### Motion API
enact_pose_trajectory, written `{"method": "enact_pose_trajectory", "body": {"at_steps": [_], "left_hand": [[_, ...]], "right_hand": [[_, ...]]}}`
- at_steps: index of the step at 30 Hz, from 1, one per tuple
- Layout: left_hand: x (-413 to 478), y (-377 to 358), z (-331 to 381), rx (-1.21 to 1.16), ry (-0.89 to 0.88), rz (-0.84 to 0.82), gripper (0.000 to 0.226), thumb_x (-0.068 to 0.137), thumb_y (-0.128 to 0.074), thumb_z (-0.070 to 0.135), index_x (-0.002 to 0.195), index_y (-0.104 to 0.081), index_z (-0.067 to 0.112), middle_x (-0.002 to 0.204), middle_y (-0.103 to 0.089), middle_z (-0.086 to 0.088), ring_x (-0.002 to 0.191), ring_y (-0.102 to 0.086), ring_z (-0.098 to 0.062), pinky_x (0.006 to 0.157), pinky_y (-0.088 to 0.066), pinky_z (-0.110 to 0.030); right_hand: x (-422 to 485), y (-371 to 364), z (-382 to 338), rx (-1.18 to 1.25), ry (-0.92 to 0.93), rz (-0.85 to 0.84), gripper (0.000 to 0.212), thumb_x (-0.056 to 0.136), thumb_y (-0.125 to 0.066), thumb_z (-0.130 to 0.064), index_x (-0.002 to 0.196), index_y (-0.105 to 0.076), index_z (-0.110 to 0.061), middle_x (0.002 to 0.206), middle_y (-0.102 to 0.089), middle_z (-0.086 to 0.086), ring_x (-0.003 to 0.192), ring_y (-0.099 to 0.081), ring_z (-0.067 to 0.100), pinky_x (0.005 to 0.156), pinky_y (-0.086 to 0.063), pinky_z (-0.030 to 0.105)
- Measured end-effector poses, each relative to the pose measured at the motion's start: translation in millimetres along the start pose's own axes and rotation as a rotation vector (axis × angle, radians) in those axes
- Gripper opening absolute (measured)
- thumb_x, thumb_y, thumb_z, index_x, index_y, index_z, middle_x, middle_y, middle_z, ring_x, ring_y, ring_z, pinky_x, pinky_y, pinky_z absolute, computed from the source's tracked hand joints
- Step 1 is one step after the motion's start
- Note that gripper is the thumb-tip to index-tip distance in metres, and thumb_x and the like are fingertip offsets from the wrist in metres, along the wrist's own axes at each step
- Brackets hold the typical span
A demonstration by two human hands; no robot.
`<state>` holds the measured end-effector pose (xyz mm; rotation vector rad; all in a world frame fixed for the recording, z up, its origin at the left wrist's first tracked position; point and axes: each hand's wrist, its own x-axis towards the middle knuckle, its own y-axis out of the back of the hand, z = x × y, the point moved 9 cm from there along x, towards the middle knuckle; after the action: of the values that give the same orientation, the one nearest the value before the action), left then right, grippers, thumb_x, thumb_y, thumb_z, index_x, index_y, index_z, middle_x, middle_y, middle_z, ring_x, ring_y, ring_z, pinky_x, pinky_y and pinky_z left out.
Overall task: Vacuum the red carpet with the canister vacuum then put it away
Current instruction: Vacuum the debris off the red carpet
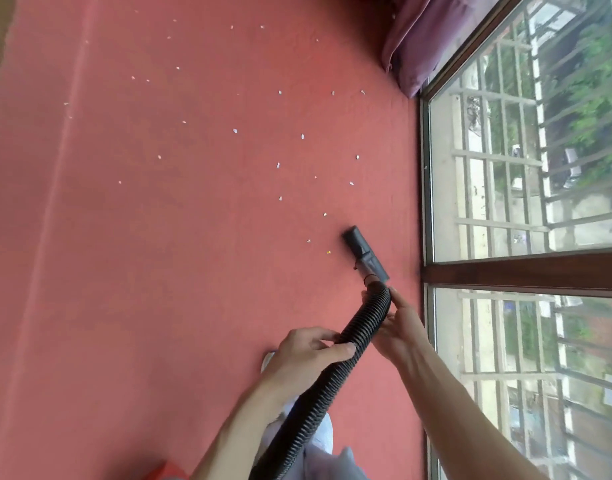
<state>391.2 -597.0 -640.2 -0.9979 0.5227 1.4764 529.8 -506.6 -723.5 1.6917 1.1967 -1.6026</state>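
Both my hands grip the hose (349, 348): left hand (308, 351) wrapped around it, right hand (398, 327) nearer the nozzle (363, 252), which rests on the carpet (159, 271) beside the window (526, 174). If the hose kinks (it bends sharply here), the scraps (280, 164) ahead may stay.

A black ribbed hose (335, 372) ends in a nozzle (363, 252) resting on scrap-strewn red carpet (159, 271).

Two hands (308, 351), one black hose (335, 372), one nozzle (363, 252), one red carpet (193, 271), some two dozen paper scraps (234, 131).
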Motion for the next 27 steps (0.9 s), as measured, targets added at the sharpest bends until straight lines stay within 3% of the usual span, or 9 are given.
{"method": "enact_pose_trajectory", "body": {"at_steps": [2,5,10,14,17,19,22,25,27], "left_hand": [[-4.9,7.0,0.6,0.034,0.005,-0.013,0.029,0.075,-0.076,0.043,0.096,-0.077,0.025,0.084,-0.078,-0.004,0.073,-0.073,-0.018,0.065,-0.055,-0.03],[1.8,21.1,-5.9,0.025,-0.001,0.055,0.034,0.069,-0.07,0.053,0.089,-0.076,0.026,0.072,-0.075,-0.004,0.063,-0.068,-0.022,0.065,-0.055,-0.034],[27.8,34.3,-37.8,-0.019,0.006,0.251,0.033,0.084,-0.06,0.049,0.084,-0.071,0.018,0.063,-0.069,-0.012,0.052,-0.062,-0.026,0.055,-0.05,-0.037],[43.4,14.9,-60.8,-0.018,0.043,0.272,0.041,0.087,-0.052,0.045,0.09,-0.067,0.007,0.067,-0.065,-0.013,0.052,-0.06,-0.028,0.054,-0.05,-0.041],[40.2,3.0,-65.0,0.168,0.076,0.266,0.043,0.095,-0.048,0.037,0.081,-0.063,-0.001,0.066,-0.064,-0.012,0.054,-0.058,-0.026,0.057,-0.053,-0.039],[30.0,-6.6,-62.3,0.267,0.066,0.269,0.038,0.095,-0.048,0.034,0.069,-0.06,0.008,0.064,-0.061,-0.008,0.056,-0.057,-0.024,0.063,-0.055,-0.041],[5.1,-37.2,-55.7,0.242,0.035,0.224,0.039,0.094,-0.054,0.041,0.063,-0.056,0.017,0.057,-0.056,0.004,0.056,-0.055,-0.019,0.065,-0.055,-0.04],[-27.0,-73.3,-49.0,0.251,0.013,0.23,0.04,0.089,-0.061,0.052,0.07,-0.059,0.017,0.061,-0.055,0.006,0.059,-0.054,-0.017,0.061,-0.046,-0.032],[-46.8,-94.4,-51.6,0.263,0.017,0.272,0.041,0.088,-0.062,0.052,0.086,-0.064,0.012,0.072,-0.059,0.001,0.067,-0.057,-0.02,0.066,-0.047,-0.032]], "right_hand": [[-6.4,-8.4,12.2,-0.031,-0.023,-0.004,0.032,0.093,-0.059,-0.03,0.098,-0.058,0.002,0.084,-0.062,0.012,0.067,-0.058,0.019,0.062,-0.052,0.029],[13.5,-17.7,20.7,-0.061,-0.002,0.018,0.027,0.092,-0.061,-0.027,0.099,-0.057,-0.002,0.081,-0.059,0.012,0.068,-0.057,0.019,0.068,-0.049,0.029],[72.3,-6.2,13.2,-0.243,0.085,0.17,0.026,0.093,-0.06,-0.022,0.112,-0.049,-0.006,0.084,-0.06,0.017,0.047,-0.063,0.021,0.048,-0.054,0.028],[91.2,12.3,-2.4,-0.375,0.122,0.214,0.033,0.093,-0.061,-0.019,0.118,-0.05,0.0,0.092,-0.064,0.021,0.068,-0.069,0.032,0.06,-0.059,0.04],[88.6,41.8,-8.4,-0.478,0.08,0.219,0.049,0.087,-0.066,-0.022,0.127,-0.05,0.003,0.115,-0.065,0.027,0.08,-0.07,0.034,0.06,-0.059,0.039],[79.2,56.8,-15.6,-0.541,0.065,0.215,0.059,0.082,-0.068,-0.025,0.132,-0.049,0.0,0.114,-0.063,0.026,0.08,-0.067,0.031,0.058,-0.058,0.035],[55.6,63.1,-29.1,-0.545,0.058,0.194,0.056,0.083,-0.067,-0.022,0.132,-0.05,-0.001,0.103,-0.06,0.021,0.074,-0.064,0.03,0.068,-0.058,0.04],[22.3,66.6,-34.5,-0.567,0.036,0.165,0.057,0.084,-0.065,-0.021,0.135,-0.046,-0.002,0.103,-0.059,0.018,0.074,-0.063,0.03,0.06,-0.056,0.04],[-1.4,70.7,-30.0,-0.6,0.012,0.143,0.053,0.087,-0.064,-0.022,0.134,-0.046,-0.003,0.102,-0.058,0.016,0.072,-0.062,0.028,0.053,-0.055,0.036]]}}
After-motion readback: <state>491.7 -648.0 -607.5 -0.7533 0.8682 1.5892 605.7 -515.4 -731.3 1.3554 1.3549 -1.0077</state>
